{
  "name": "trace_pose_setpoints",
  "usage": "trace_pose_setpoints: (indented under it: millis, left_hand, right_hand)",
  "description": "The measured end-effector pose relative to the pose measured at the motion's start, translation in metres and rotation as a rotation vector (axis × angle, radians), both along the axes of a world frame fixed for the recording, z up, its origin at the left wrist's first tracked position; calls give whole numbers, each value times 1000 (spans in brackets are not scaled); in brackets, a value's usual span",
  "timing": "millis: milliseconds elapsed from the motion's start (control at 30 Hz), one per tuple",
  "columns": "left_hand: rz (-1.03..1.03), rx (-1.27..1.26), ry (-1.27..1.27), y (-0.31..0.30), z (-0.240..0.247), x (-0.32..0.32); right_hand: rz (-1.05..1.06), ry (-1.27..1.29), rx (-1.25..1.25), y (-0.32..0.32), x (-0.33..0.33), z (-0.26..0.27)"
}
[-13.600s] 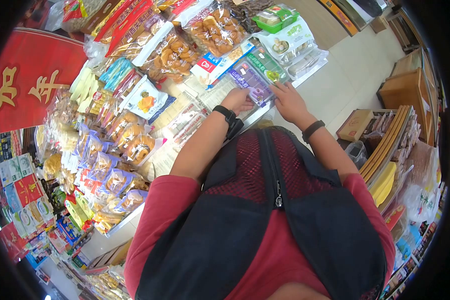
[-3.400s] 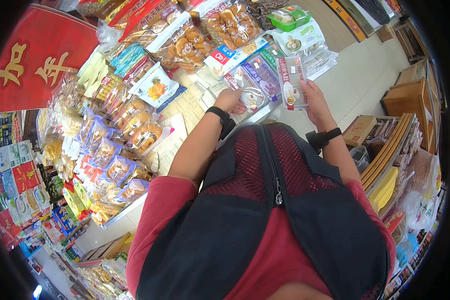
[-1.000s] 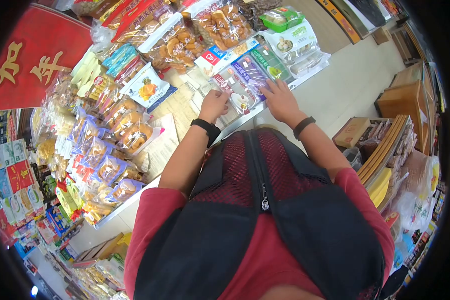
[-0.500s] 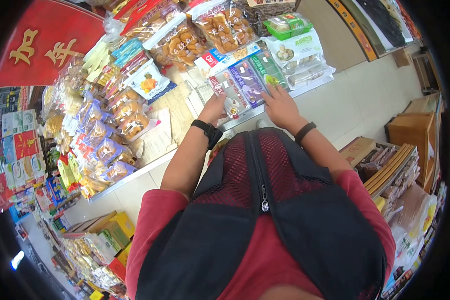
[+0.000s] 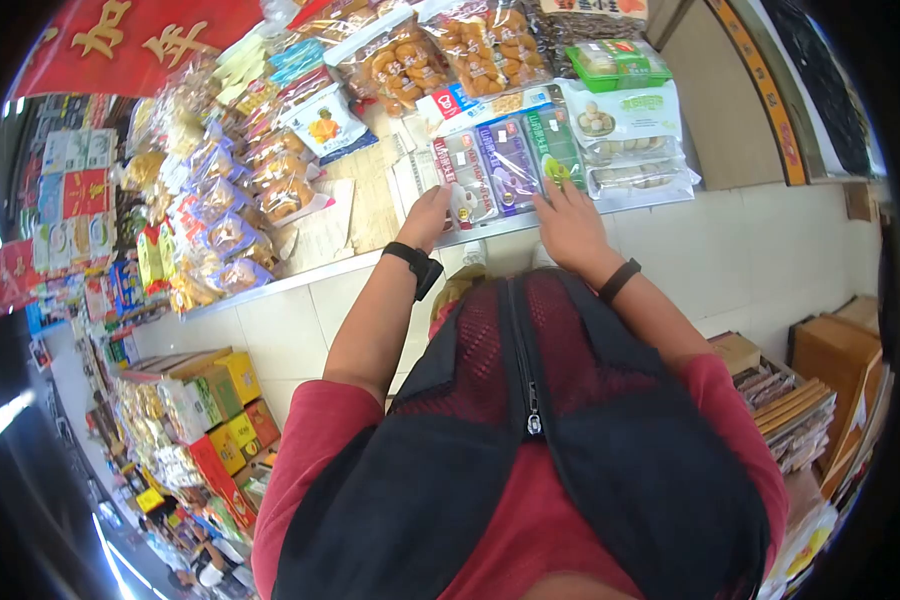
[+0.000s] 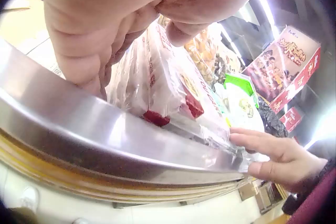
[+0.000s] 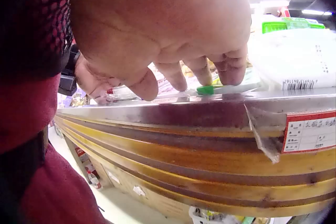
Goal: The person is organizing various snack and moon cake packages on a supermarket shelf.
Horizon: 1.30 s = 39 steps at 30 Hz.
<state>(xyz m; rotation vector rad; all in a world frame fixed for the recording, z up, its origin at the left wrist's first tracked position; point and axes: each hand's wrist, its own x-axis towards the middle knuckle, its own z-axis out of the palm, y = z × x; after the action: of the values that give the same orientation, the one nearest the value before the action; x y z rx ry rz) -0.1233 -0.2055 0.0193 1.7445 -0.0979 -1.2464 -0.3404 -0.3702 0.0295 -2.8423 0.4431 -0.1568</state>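
Three flat packs of cakes lie side by side at the counter's front edge: a red-and-white pack (image 5: 467, 178), a purple pack (image 5: 511, 166) and a green pack (image 5: 556, 148). My left hand (image 5: 427, 219) is at the left side of the red-and-white pack. In the left wrist view its fingers (image 6: 79, 58) reach down beside stacked packs (image 6: 152, 74), with the thumb over them. My right hand (image 5: 574, 236) touches the front end of the green pack with loosely spread fingers. In the right wrist view those fingers (image 7: 199, 69) point down at the packs, just above the metal edge.
White bags of round cakes (image 5: 630, 125) lie to the right, a green tray pack (image 5: 620, 62) behind them. Bagged twists (image 5: 390, 62) stand at the back, and bagged pastries (image 5: 235, 220) crowd the left. A metal strip (image 6: 105, 129) edges the counter.
The red-and-white pack that my right hand held up earlier lies on the counter. My right hand has moved to the green pack, my left stays at the red-and-white one. The head view has shifted.
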Motion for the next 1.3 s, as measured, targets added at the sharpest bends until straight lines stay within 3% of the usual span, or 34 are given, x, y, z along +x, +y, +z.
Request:
trace_pose_setpoints:
  millis: [200, 300, 433, 467, 500, 533, 567, 667, 900, 1100, 1233, 1300]
  left_hand:
    - [-55, 13, -321, 10, -34, -10]
    - [-198, 176, -502, 0, 6, -20]
    - [-142, 147, -507, 3, 31, -27]
    - [-120, 139, -521, 6, 18, -27]
    - [-141, 164, -733, 13, -9, -26]
    - [-163, 189, -941, 21, -21, -26]
    - [-143, 184, -954, 28, -17, -25]
    - [-342, 313, -988, 62, 4, -25]
    - [-345, 402, -1348, 192, 3, -14]
    - [-431, 498, -1197, 262, 18, 10]
    - [-465, 569, -1098, 297, 23, 36]
    - [-471, 597, -1087, 318, 25, 48]
  right_hand:
    - [50, 13, 56, -2, -1, 11]
    - [89, 30, 63, -5, -2, 11]
    - [109, 53, 91, -6, 1, 19]
    - [117, 1, 92, -8, 1, 18]
    - [135, -12, 77, -10, 3, 19]
    - [137, -46, 101, -8, 5, 24]
    - [140, -83, 126, -8, 8, 27]
    - [185, -156, 164, 7, 24, 46]
    - [384, -251, 281, 101, 80, 50]
    - [466, -137, 287, 183, 134, 23]
    - [371, -79, 193, 213, 164, -8]
    - [287, 88, 122, 223, 171, -9]
